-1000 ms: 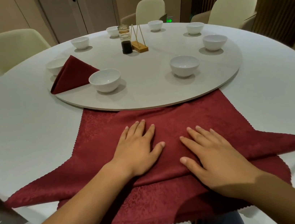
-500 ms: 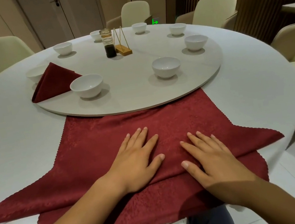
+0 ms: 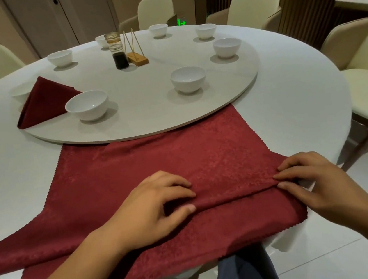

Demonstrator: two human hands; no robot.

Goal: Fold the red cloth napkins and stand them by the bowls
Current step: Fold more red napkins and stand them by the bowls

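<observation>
Both hands have gone from lying flat to pinching: the left hand [image 3: 154, 205] and the right hand [image 3: 314, 182] each grip the folded ridge of the red napkin [image 3: 181, 158], thumb under, fingers over. A further fold looks about to begin. The napkin's near edge overhangs the table [image 3: 304, 108]; its far edge tucks under the turntable [image 3: 148, 92]. Beyond, one folded napkin [image 3: 43, 102] stands touching a bowl [image 3: 88, 104]; the other bowls lack one.
</observation>
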